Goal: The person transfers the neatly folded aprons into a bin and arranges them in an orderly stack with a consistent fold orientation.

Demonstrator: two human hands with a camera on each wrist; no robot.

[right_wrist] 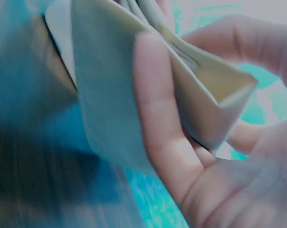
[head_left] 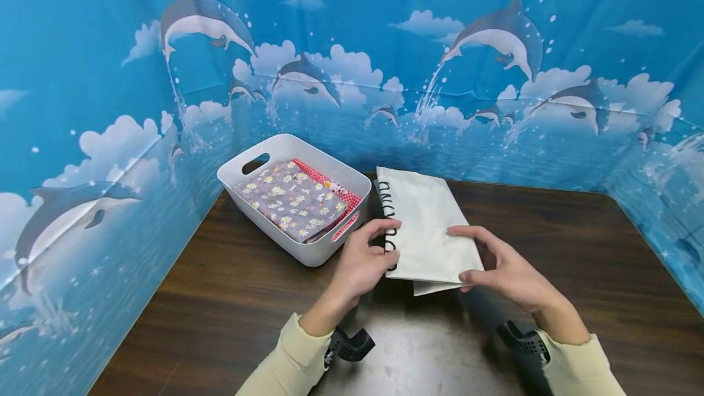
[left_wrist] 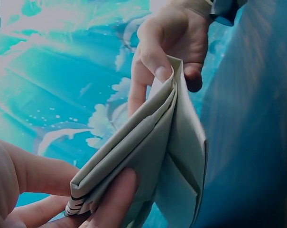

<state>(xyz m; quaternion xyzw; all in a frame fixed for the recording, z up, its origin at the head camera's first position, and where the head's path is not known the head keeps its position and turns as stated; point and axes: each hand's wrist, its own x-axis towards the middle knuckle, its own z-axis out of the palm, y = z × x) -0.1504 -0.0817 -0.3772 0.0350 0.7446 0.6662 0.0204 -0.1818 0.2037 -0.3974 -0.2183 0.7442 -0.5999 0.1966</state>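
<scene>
A folded white cloth (head_left: 426,222) with black loop-like print along its left edge is held just above the table. At that printed edge my left hand (head_left: 360,264) pinches it between thumb and fingers. My right hand (head_left: 511,274) grips the opposite edge near its front corner. Seen from the left wrist, the cloth (left_wrist: 129,142) is folded in several layers, and one flap hangs apart from the stack. In the right wrist view a finger (right_wrist: 155,95) lies along the cloth's outer face, and the layers part at the corner.
A white plastic basket (head_left: 299,254) with handle holes stands left of the cloth. Inside lie a grey daisy-print cloth (head_left: 291,197) and a red checked cloth (head_left: 352,199). The dark wooden table (head_left: 236,316) meets a blue dolphin-print curtain (head_left: 352,17) at its back and sides.
</scene>
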